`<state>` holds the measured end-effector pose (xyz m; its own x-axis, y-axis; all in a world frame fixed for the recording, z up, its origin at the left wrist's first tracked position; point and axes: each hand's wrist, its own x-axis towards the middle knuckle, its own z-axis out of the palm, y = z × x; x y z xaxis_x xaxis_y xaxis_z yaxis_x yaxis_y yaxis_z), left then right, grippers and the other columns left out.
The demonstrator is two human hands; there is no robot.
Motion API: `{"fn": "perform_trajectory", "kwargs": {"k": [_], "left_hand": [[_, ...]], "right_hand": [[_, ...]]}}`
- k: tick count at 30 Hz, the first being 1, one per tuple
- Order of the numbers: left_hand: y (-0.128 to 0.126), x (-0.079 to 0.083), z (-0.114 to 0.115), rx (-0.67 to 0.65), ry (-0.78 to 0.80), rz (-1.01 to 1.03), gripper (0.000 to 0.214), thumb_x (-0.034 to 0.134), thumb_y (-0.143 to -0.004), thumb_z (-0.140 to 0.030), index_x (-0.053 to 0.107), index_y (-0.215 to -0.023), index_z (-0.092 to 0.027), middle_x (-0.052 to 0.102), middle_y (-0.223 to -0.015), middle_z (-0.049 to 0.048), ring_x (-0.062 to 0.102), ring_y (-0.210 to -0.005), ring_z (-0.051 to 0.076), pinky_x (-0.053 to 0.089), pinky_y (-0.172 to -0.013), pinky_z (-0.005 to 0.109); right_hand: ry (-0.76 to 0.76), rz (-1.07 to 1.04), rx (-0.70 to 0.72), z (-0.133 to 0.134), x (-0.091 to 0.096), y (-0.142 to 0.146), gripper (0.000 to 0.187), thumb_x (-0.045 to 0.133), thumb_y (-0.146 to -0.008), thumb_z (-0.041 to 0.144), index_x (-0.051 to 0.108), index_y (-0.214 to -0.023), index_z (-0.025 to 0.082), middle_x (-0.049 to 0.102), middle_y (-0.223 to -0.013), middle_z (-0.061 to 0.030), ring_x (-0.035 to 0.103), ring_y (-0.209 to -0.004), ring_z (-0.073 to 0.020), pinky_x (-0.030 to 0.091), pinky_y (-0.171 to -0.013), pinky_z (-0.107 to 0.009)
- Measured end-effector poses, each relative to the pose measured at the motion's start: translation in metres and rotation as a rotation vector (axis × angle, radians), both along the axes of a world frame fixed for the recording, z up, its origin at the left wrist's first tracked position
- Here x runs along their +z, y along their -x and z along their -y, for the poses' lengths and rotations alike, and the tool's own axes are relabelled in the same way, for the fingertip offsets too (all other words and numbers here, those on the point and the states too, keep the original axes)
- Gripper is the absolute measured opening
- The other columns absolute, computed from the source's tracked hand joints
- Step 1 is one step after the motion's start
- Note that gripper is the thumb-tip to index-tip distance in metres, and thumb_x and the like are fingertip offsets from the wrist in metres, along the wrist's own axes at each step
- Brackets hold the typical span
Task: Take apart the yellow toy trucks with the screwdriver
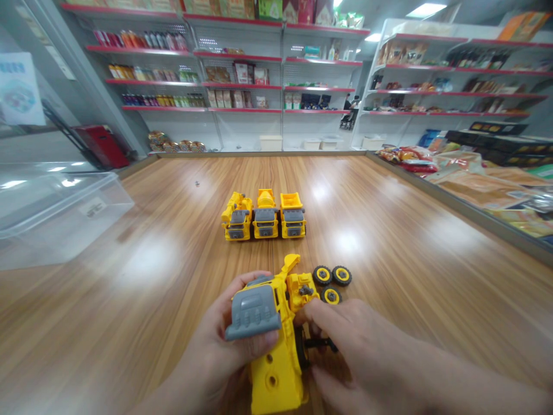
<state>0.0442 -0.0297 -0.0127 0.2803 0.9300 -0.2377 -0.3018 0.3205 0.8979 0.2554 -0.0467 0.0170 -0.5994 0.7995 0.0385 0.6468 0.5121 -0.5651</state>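
Note:
My left hand point(224, 346) grips a yellow toy construction truck point(276, 328) with a grey cab, tilted on its side just above the wooden table point(129, 276). My right hand point(358, 340) is closed on the truck's right side, fingers pinched at a black wheel or axle part there. Three loose black-and-yellow wheels point(332, 282) lie on the table just beyond the truck. Farther back, three assembled yellow toy trucks point(264, 216) stand side by side in a row.
A clear plastic box point(52, 207) sits at the table's left. Packaged goods point(484, 173) lie along the right behind the table's raised edge. Store shelves point(242, 75) with products line the back wall.

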Motion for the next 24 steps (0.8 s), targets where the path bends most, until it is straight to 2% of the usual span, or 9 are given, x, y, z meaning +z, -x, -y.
{"fn": "perform_trajectory", "kwargs": {"k": [4,7,9,13,20,24], "left_hand": [[0.002,-0.001,-0.002,-0.002,0.005,-0.006,0.066,0.089,-0.061,-0.027,0.057,-0.118,-0.028,0.067,-0.095,0.0016,0.066,-0.082,0.020,0.052,-0.079,0.034],[0.003,-0.002,-0.003,-0.010,0.012,-0.009,0.069,0.090,-0.060,-0.027,0.055,-0.120,-0.027,0.066,-0.092,0.0014,0.065,-0.080,0.019,0.052,-0.076,0.032],[0.003,-0.003,-0.003,-0.003,0.010,-0.015,0.069,0.090,-0.059,-0.027,0.055,-0.120,-0.027,0.067,-0.093,0.0010,0.065,-0.081,0.018,0.052,-0.076,0.030],[0.003,-0.003,-0.002,-0.006,0.018,-0.013,0.073,0.090,-0.059,-0.029,0.053,-0.122,-0.027,0.066,-0.094,0.0017,0.063,-0.079,0.018,0.052,-0.076,0.033],[0.002,-0.001,-0.003,0.003,0.027,-0.019,0.073,0.089,-0.059,-0.028,0.052,-0.122,-0.027,0.065,-0.098,0.0023,0.062,-0.083,0.019,0.049,-0.077,0.032],[0.002,0.000,-0.003,0.013,0.024,-0.006,0.071,0.089,-0.060,-0.027,0.053,-0.121,-0.027,0.067,-0.096,0.0020,0.062,-0.083,0.018,0.047,-0.075,0.029]], "right_hand": [[0.022,-0.047,-0.018,0.002,0.002,-0.002,0.037,0.056,-0.079,0.018,0.054,-0.116,0.015,0.069,-0.092,-0.0085,0.064,-0.075,-0.0227,0.046,-0.064,-0.032],[-0.027,-0.087,-0.049,0.003,-0.003,-0.003,0.036,0.048,-0.087,0.015,0.051,-0.123,0.017,0.069,-0.097,-0.0099,0.066,-0.083,-0.0233,0.049,-0.071,-0.035],[-0.073,-0.117,-0.062,0.003,-0.007,-0.004,0.035,0.047,-0.088,0.013,0.049,-0.122,0.018,0.068,-0.099,-0.0090,0.065,-0.085,-0.0223,0.049,-0.073,-0.035],[-0.135,-0.144,-0.048,0.003,-0.009,-0.004,0.035,0.048,-0.086,0.009,0.047,-0.119,0.020,0.068,-0.090,-0.0041,0.063,-0.077,-0.0194,0.049,-0.071,-0.033],[-0.227,-0.179,-0.034,0.005,-0.007,-0.005,0.036,0.052,-0.082,0.006,0.046,-0.113,0.023,0.067,-0.103,-0.0042,0.065,-0.092,-0.0193,0.050,-0.080,-0.032],[-0.259,-0.182,-0.025,0.004,-0.006,-0.004,0.035,0.055,-0.079,0.007,0.047,-0.110,0.022,0.066,-0.099,-0.0043,0.064,-0.086,-0.0195,0.051,-0.076,-0.032]]}}
